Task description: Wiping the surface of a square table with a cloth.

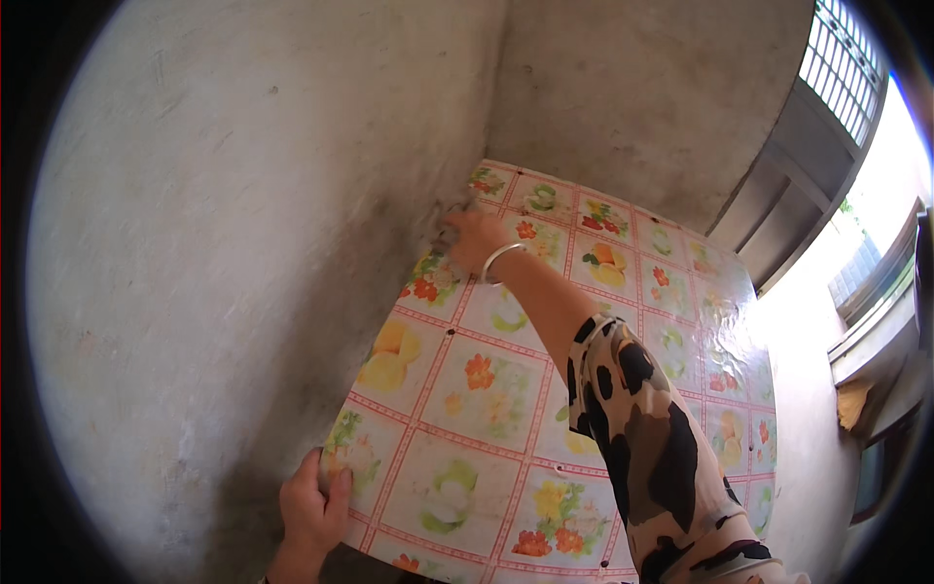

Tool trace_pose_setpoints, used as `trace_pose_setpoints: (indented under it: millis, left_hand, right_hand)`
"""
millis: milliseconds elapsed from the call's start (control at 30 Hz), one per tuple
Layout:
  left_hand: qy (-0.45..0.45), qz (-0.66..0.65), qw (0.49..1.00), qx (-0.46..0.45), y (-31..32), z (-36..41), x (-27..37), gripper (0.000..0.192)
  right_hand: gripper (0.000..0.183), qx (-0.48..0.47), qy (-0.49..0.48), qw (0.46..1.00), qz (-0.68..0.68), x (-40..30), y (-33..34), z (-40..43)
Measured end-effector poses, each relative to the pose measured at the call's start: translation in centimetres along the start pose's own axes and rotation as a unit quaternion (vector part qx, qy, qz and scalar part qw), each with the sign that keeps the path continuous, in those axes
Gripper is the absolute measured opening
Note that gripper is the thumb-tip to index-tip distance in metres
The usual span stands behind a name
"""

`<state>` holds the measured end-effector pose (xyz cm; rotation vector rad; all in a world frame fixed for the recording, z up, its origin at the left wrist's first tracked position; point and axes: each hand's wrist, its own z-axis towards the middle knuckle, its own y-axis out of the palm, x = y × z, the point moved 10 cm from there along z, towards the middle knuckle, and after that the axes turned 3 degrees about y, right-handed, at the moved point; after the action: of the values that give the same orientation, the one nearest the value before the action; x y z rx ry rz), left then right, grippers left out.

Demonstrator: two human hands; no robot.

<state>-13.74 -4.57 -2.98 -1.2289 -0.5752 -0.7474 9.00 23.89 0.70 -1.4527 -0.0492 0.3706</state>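
Observation:
A tablecloth printed with fruit and flowers in a red-lined grid covers a table that stands against the wall. At the table's near left corner, my left hand grips the edge, its thumb on top of the tablecloth. My right hand, with a silver bangle on the wrist, reaches across to the table's wall-side edge. Under its fingers is what looks like a crumpled grey cloth, blurred and partly hidden by the hand. A sleeve with dark patches covers my right upper arm.
Stained plaster walls meet in a corner behind the table. To the right are a wooden door panel and a barred window, with bright light coming in. Small dark specks dot the tablecloth.

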Motion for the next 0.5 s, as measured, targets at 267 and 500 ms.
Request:
trace_pose_setpoints:
  millis: [267, 500]
  left_hand:
    - [-0.053, 0.012, 0.998, -0.004, -0.6, 0.0, -0.2, 0.026]
    - [-0.008, 0.051, 0.998, 0.027, -0.6, -0.5, -1.3, 0.029]
  right_hand:
    - [0.048, 0.034, -0.3, 0.943, 0.136, -15.7, -0.2, -16.5]
    - [0.048, -0.013, -0.32, 0.937, 0.142, -17.6, -0.8, -24.0]
